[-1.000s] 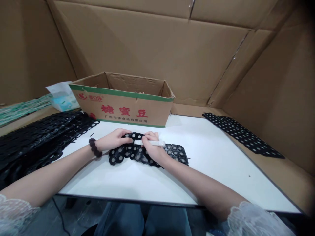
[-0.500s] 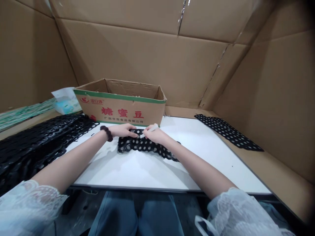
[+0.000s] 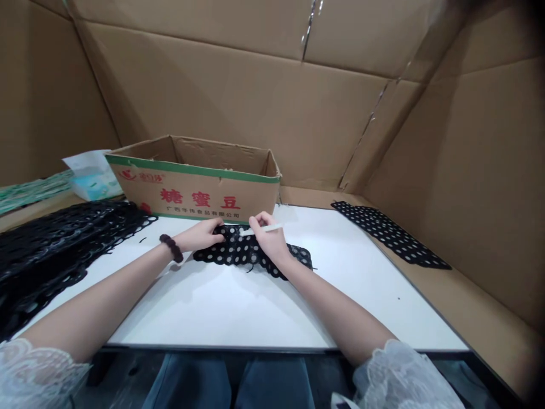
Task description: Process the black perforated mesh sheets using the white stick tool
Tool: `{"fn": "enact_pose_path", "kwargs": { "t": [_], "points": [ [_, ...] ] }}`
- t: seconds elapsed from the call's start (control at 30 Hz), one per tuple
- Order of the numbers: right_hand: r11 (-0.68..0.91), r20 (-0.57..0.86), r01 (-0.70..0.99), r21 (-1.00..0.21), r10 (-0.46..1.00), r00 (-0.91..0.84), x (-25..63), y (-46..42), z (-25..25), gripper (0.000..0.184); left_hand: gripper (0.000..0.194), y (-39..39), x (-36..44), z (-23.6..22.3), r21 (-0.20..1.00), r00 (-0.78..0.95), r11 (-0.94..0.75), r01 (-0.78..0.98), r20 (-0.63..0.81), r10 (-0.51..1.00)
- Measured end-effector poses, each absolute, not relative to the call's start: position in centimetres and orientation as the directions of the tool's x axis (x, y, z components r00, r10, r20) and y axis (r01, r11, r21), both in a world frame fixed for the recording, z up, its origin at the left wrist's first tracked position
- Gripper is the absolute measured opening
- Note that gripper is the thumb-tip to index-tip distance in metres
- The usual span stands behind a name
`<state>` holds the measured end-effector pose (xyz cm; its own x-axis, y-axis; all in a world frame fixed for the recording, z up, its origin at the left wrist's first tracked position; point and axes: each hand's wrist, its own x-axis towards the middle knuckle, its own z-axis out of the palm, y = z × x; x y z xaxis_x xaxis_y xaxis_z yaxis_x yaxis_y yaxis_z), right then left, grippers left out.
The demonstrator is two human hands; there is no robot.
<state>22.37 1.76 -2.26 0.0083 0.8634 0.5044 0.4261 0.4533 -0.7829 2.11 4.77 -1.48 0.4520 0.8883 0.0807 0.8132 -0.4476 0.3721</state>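
Wht tabletop (image 3: 213,315) bears blk sheet (image 3: 240,250) w/ pale dots, scalloped edge.

Both bare forearms (image 3: 110,295) stretched forward, left hand (image 3: 198,236) with thumb (image 3: 217,239) extended, right hand (image 3: 272,243) with fingers (image 3: 255,224) curled.

There are two hands (image 3: 271,241), one pen (image 3: 273,228), two dotted sheets (image 3: 234,250), one black heap (image 3: 63,244) and one carton (image 3: 193,198).

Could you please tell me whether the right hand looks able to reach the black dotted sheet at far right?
Probably yes: nothing seems to stand between the right hand and that black dotted sheet over the white tabletop, though the hand holds a white tool, which could hinder a grasp.
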Motion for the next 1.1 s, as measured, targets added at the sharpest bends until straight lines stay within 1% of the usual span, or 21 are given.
{"fn": "enact_pose_path", "kwargs": {
  "t": [0.1,0.2,0.33,0.43,0.5,0.57,0.63,0.7,0.77,0.83,0.97,1.1],
  "points": [
    [0.465,0.493,0.322,-0.824,0.87,0.005,22.5,1.0,-1.5,0.033,0.025,4.8,1.9,-1.4,0.404,0.457,-0.455,0.794,0.099,0.884],
    [0.447,0.446,0.223,-0.867,0.893,-0.055,22.2,0.4,-1.2,0.032,0.032,4.6,1.8,-1.5,0.399,0.49,-0.495,0.772,0.124,0.863],
    [0.369,0.358,0.138,-0.919,0.928,-0.101,21.8,0.7,-1.9,0.031,0.037,4.5,1.8,-1.7,0.326,0.54,-0.562,0.76,0.167,0.825],
    [0.32,0.311,0.099,-0.942,0.945,-0.1,21.8,1.4,-2.7,0.028,0.04,4.7,1.6,-1.6,0.253,0.55,-0.587,0.769,0.206,0.809],
    [0.302,0.295,0.073,-0.951,0.951,-0.089,21.9,1.9,-3.3,0.026,0.039,4.7,1.4,-1.4,0.225,0.549,-0.586,0.778,0.208,0.809],
    [0.29,0.286,0.048,-0.956,0.955,-0.074,21.8,2.3,-3.7,0.025,0.037,4.6,1.2,-1.0,0.227,0.566,-0.591,0.774,0.168,0.807],
    [0.285,0.283,0.03,-0.958,0.957,-0.065,21.6,2.3,-3.9,0.024,0.037,4.3,1.1,-0.6,0.246,0.604,-0.602,0.759,0.078,0.793],
    [0.287,0.286,0.021,-0.958,0.956,-0.061,21.4,2.1,-3.9,0.024,0.047,3.8,1.1,-0.1,0.254,0.632,-0.609,0.751,-0.011,0.775],
    [0.297,0.295,0.024,-0.955,0.954,-0.059,21.2,1.7,-3.8,0.024,0.055,3.3,1.3,0.2,0.24,0.639,-0.61,0.755,-0.057,0.767],
    [0.312,0.31,0.034,-0.949,0.949,-0.058,21.2,1.3,-3.5,0.024,0.056,3.0,1.5,0.4,0.222,0.639,-0.613,0.759,-0.067,0.767],
    [0.337,0.335,0.034,-0.941,0.941,-0.042,20.7,1.2,-2.9,0.026,0.049,2.7,1.5,0.6,0.189,0.652,-0.633,0.751,-0.056,0.756],
    [0.289,0.288,0.03,-0.957,0.957,-0.037,19.5,1.9,-2.7,0.029,0.039,1.9,0.9,0.1,0.135,0.687,-0.68,0.72,-0.006,0.727]
  ]
}}
